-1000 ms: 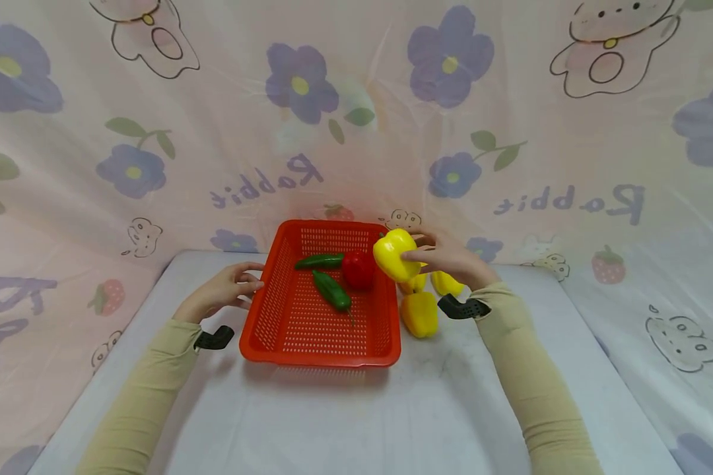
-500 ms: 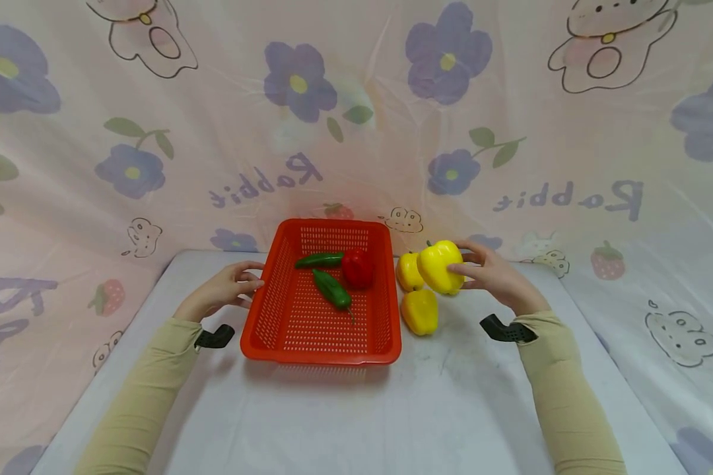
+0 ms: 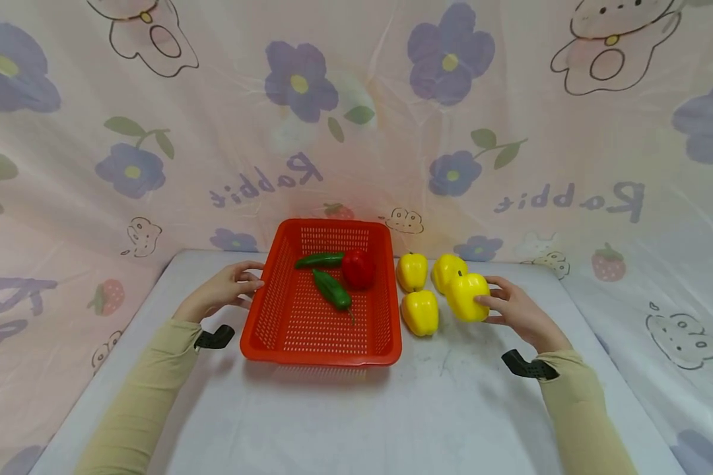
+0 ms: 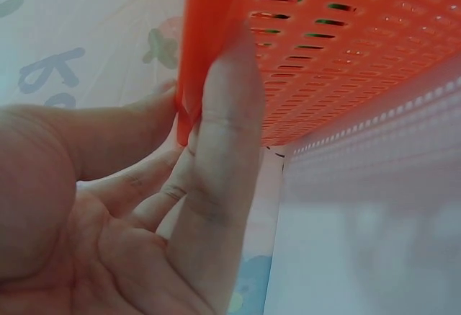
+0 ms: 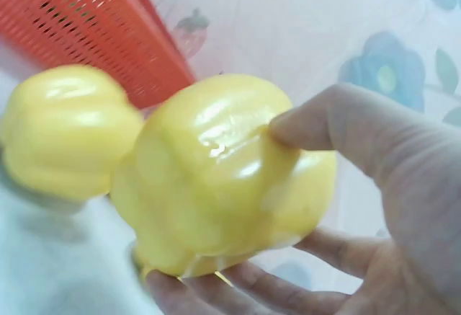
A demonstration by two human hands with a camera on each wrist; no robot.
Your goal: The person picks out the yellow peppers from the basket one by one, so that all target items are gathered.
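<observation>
My right hand [image 3: 523,311] holds a glossy yellow bell pepper [image 3: 467,300] between thumb and fingers, right of the basket. In the right wrist view the thumb presses on the side of that pepper [image 5: 223,163] and the fingers curl beneath it. At the basket's left side, my left hand [image 3: 218,295] grips the rim of the red plastic basket [image 3: 317,360]; the left wrist view has the thumb on one face of the rim and fingers [image 4: 234,113] on the other. Inside the basket lie a red bell pepper [image 3: 358,269] and two green peppers, one long [image 3: 319,261], one broader [image 3: 333,290].
Close to the basket's right side, more yellow bell peppers rest on the white table [image 3: 333,429]: one at the back [image 3: 412,272], one in front [image 3: 420,313], one farther right [image 3: 447,267] partly behind the held pepper. A patterned curtain [image 3: 356,165] hangs behind the table.
My right hand has carried the yellow bell pepper from over the basket's right edge to the right and toward me, uncovering the peppers behind. The left hand and basket have stayed put.
</observation>
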